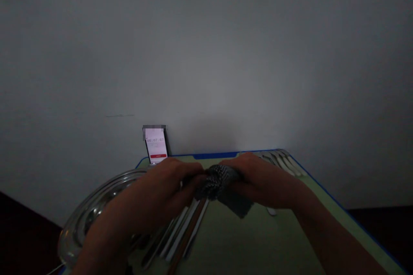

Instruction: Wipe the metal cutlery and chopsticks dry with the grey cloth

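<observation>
Two hands meet just below the middle of the head view, with a gray checked cloth [222, 179] bunched between them. On the right, the right hand [254, 177] holds the cloth tight, and one corner hangs down below it. On the left, the left hand [176, 178] has its fingers curled in close at the cloth's other side; it is too dark to tell if they grip something. Maybe the hands come together so they can both work on one small spot. A phone [157, 147] leans on the wall [226, 60] left of the middle, likely so its screen is easy to see. A shiny round metal dish [72, 223] sits at the lower left, partly behind the arm. Long thin sticks and handles [189, 232] lie side by side at the bottom, left of center. Forks or spoons [285, 164] lie together on the right side of the green tabletop [248, 245], perhaps to keep them neat.
</observation>
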Demonstrator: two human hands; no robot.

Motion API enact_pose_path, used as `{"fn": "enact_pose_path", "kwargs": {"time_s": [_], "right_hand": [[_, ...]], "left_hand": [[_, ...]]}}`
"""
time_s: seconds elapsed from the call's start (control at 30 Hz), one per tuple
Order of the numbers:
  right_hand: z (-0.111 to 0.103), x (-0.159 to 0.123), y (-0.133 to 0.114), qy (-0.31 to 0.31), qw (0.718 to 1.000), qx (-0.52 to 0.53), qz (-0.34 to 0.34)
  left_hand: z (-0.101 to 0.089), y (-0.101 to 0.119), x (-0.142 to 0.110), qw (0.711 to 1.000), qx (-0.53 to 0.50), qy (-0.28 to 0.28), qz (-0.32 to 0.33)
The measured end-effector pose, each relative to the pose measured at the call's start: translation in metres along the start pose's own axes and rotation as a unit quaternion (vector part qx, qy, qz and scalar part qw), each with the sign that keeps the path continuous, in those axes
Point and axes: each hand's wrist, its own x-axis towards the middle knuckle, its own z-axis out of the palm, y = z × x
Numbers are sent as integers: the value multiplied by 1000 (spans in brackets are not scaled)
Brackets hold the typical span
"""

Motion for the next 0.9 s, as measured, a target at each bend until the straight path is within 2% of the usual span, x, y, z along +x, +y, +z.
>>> {"fn": "enact_pose_path", "kwargs": {"time_s": [0.1, 0.2, 0.3, 0.37, 0.47, 0.57, 0.63, 0.7, 0.73, 0.8, 0.9], "right_hand": [[-9, -5, 11, 7, 1000, 20, 19], [-23, -12, 26, 50, 998, 22, 42], [-30, -16, 35, 132, 989, 17, 58], [-28, -13, 36, 219, 973, 22, 76], [-13, 0, 31, 376, 916, 72, 121], [7, 16, 23, 484, 829, 236, 151], [19, 25, 18, 496, 751, 417, 123], [30, 31, 12, 473, 690, 537, 111], [34, 33, 9, 458, 668, 576, 112], [41, 37, 5, 427, 647, 621, 120], [44, 41, 4, 397, 643, 643, 123]], "left_hand": [[-9, -13, -5, 998, -54, 11, -22], [-18, -23, -11, 992, -100, 49, -58], [-21, -26, -15, 984, -134, 82, -82], [-19, -25, -15, 982, -159, 58, -82], [-9, -21, -10, 984, -152, 10, -91], [4, -13, 4, 989, -103, 17, -100], [15, -7, 15, 992, -88, 25, -92], [25, 0, 26, 993, -97, 20, -68], [29, 3, 30, 993, -106, 13, -58], [34, 6, 35, 992, -115, -9, -50], [32, 6, 32, 992, -113, -34, -52]]}}
